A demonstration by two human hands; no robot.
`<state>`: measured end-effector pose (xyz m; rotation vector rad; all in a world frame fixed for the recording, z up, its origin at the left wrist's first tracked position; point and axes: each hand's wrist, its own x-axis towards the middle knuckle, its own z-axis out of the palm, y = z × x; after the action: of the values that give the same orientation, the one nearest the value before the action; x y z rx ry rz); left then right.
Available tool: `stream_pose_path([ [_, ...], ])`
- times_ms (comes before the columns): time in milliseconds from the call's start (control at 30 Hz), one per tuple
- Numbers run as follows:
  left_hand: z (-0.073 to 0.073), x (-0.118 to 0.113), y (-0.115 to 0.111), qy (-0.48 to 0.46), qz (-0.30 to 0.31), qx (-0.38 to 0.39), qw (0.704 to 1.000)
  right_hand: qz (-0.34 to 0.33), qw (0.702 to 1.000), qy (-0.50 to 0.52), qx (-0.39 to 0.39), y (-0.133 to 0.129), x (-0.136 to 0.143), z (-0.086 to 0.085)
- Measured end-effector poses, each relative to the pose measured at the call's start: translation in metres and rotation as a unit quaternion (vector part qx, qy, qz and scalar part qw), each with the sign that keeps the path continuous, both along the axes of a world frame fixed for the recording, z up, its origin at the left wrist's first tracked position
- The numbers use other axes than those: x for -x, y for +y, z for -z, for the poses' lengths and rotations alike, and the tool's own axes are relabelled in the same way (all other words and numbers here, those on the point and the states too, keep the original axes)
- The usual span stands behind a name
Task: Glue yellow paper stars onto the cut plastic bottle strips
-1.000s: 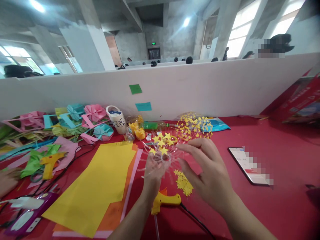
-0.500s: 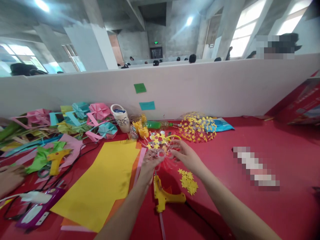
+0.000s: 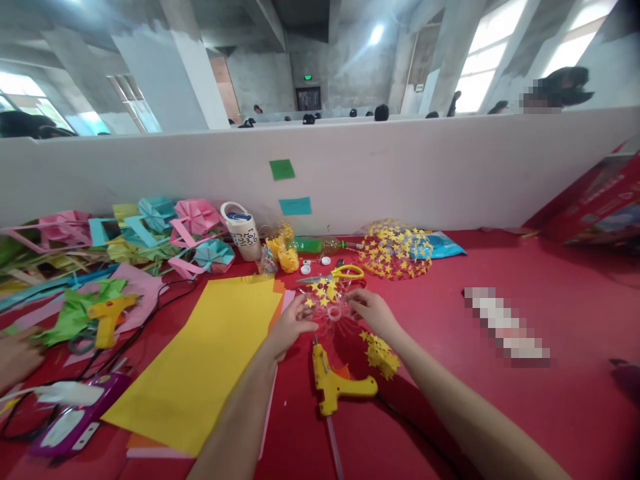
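Your landmark was the clear plastic piece with yellow stars on it, on or just above the counter between your hands. Your left hand was at its left edge and your right hand at its right, both partly open with fingers curved; whether either pinched it, you couldn't tell from this view.

Beyond it to the left stood a white handled tumbler, something blue at its mouth. A green-and-clear plastic bottle lay behind it, contents unclear. A blue packet lay beyond to the right, next to a star-covered clear dome.

The red counter also held yellow-handled scissors just behind it, a yellow glue gun on your side of it, loose yellow stars to its near right and yellow paper to its left. Well behind it ran a white partition, with concrete pillars and windows past that.
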<state>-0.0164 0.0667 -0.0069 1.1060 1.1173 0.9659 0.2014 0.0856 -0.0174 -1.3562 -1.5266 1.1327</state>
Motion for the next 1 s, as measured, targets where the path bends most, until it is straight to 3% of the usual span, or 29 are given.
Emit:
stream_pose_path([
  [100,0.001,-0.002,-0.001,0.018,-0.008,-0.005,1.000,0.005,0.999,-0.034,-0.011,0.000,-0.001,0.008],
  [233,0.000,-0.004,-0.001,0.031,-0.014,-0.021,0.999,0.015,0.995,-0.089,-0.040,-0.002,-0.008,0.005],
  [400,-0.004,-0.005,-0.003,0.046,-0.025,-0.044,0.998,0.047,0.983,-0.164,-0.068,-0.015,-0.042,-0.010],
  [500,-0.005,-0.004,-0.003,0.061,-0.047,-0.062,0.995,0.027,0.970,-0.230,-0.078,-0.034,-0.064,-0.013],
  [633,-0.009,-0.001,-0.002,0.090,-0.128,-0.097,0.983,-0.049,0.940,-0.321,-0.104,-0.057,-0.073,-0.007],
  [733,-0.020,-0.002,-0.007,0.115,-0.244,-0.178,0.946,-0.078,0.919,-0.365,-0.127,-0.064,-0.072,0.000],
  [800,-0.030,-0.007,-0.016,0.113,-0.286,-0.250,0.918,-0.082,0.911,-0.382,-0.133,-0.064,-0.072,0.003],
  [900,-0.043,-0.020,-0.034,0.086,-0.251,-0.290,0.919,-0.089,0.909,-0.383,-0.136,-0.061,-0.074,0.008],
  [1000,-0.047,-0.034,-0.049,0.074,-0.185,-0.277,0.940,-0.094,0.914,-0.371,-0.136,-0.058,-0.076,0.012],
])
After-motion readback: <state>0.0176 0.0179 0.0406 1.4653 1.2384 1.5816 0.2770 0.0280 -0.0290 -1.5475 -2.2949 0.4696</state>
